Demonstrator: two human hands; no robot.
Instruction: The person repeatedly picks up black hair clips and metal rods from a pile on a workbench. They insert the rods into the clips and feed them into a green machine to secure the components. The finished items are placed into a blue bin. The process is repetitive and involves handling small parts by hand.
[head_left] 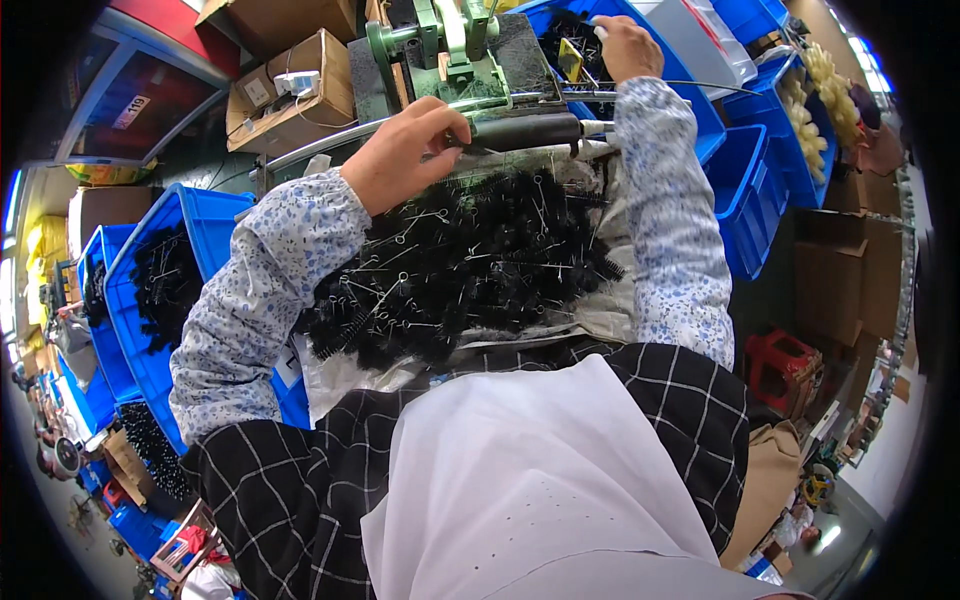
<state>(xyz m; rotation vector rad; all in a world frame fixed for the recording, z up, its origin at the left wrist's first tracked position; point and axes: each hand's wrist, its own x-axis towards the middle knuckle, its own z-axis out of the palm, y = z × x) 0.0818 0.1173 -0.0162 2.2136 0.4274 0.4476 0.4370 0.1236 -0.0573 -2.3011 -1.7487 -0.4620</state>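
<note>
My left hand (pixel 410 150) is at the left end of a dark roller-like bar (pixel 525 132) on the machine's front. Its thumb and forefinger curl toward each other there, and whatever is between them is too small to make out. My right hand (pixel 632 50) hangs above a blue bin (pixel 705 135) at the far right, its fingers bent and partly hidden. Beneath the hand, the bin holds black bristle pieces and a yellow object (pixel 570 60). In front of me lies a heap of black bristle brushes (pixel 470 260) with looped wire ends, spread on a pale sheet (pixel 615 300).
A green metal machine (pixel 450 50) stands at the back. Blue crates (pixel 215 225) with black brushes stand on the left, beside a cardboard box (pixel 310 95). Another blue bin (pixel 750 205) and a red stool (pixel 782 368) are on the right. A thin rod (pixel 690 84) reaches rightward.
</note>
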